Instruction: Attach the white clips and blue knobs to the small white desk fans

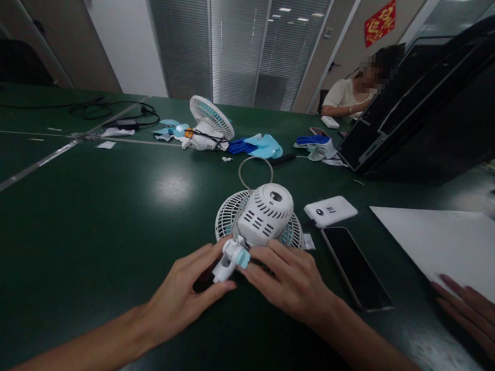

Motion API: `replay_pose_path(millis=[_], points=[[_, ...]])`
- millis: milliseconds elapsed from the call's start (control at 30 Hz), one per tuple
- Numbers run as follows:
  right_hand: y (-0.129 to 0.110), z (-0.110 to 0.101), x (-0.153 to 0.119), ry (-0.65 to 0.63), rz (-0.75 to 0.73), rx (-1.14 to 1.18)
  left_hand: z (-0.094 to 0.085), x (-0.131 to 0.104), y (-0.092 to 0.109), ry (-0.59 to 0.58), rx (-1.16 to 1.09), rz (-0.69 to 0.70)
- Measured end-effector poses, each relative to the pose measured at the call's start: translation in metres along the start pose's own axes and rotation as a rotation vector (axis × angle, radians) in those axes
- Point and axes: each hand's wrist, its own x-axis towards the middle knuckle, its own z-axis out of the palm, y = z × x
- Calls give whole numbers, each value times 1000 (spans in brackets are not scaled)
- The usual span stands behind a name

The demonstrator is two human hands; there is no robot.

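A small white fan point(266, 214) lies face down on the green table, its rounded motor housing up and its slotted grille point(227, 211) beneath. A white hinged bracket point(226, 264) with a light blue knob point(243, 258) sticks out toward me. My left hand point(190, 287) holds this bracket from the left, thumb below and fingers along its far side. From the right, my right hand point(291, 277) is closed at the knob and the lower edge of the housing; some of its fingertips are hidden. Behind the housing a pale cable point(240, 173) makes a loop.
Right of the fan are a white power bank point(331, 210), a black phone point(356, 268) and a white sheet point(453, 236) with another person's hand point(473, 312). Farther back stand a second fan point(209, 122), blue blades point(268, 146) and a large black case point(434, 103). A person point(344, 96) sits behind.
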Motion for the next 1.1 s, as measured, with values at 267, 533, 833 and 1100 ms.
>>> replay_pose_path(millis=[267,533,833,1100], points=[[-7,-2,2,98,-4,105,0,1,1,8,-25,38],[2,1,-4,99,129,123,0,0,1,-4,-15,-8],[15,-5,-2,23,-18,142,-1,1,1,15,-9,14],[0,3,1,114,98,173,-1,-1,2,-6,17,29]])
